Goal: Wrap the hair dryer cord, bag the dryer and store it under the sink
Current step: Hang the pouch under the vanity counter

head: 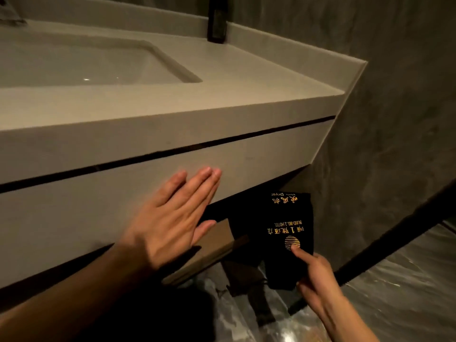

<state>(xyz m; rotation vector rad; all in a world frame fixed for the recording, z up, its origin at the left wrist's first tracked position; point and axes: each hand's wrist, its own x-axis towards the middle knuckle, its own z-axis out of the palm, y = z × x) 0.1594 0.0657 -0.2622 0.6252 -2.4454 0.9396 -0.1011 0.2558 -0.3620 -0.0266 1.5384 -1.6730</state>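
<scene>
A black cloth bag (274, 218) with gold lettering hangs low under the right end of the sink counter (172, 114), its far end reaching under the cabinet edge. My right hand (313, 275) grips the bag's near end, with the forefinger laid along its face. The dryer itself is hidden inside the bag. My left hand (170, 218) is flat and open, fingers together, against the lower cabinet front panel (74, 218). A tan shelf board (214, 245) shows beneath the cabinet, just left of the bag.
The basin (74, 65) is set into the counter at upper left. A dark bottle (217, 21) stands at the counter's back edge. A grey wall (407, 119) closes the right side. A dark diagonal bar (394, 238) crosses above the glossy marble floor (394, 292).
</scene>
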